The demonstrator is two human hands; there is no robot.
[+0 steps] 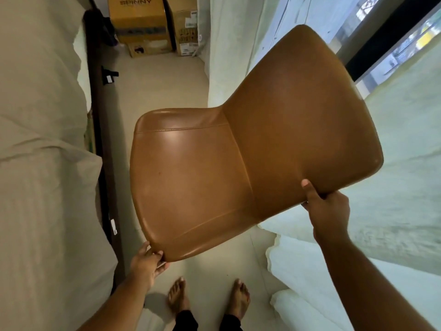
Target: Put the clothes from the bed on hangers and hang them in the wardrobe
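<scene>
Both hands hold a tan leather chair [238,163] above bare feet. The left hand [149,261] grips the seat's front edge, and the right hand [327,209] clasps the backrest's rim, thumb on top. The bed [43,139] lies just left of the chair, with a dark heap [95,25] at its far corner, perhaps clothing.

The chair [214,175] in the centre was glossy caramel brown, plain but for thin seam lines. The bed [35,127] at the left was plain beige, its frame [96,101] dark brown. The floor [157,87] was pale cream. The boxes [137,20] at the top were tan with dark lettering. The curtain [405,187] at the right seemed white, perhaps green-tinged.
</scene>
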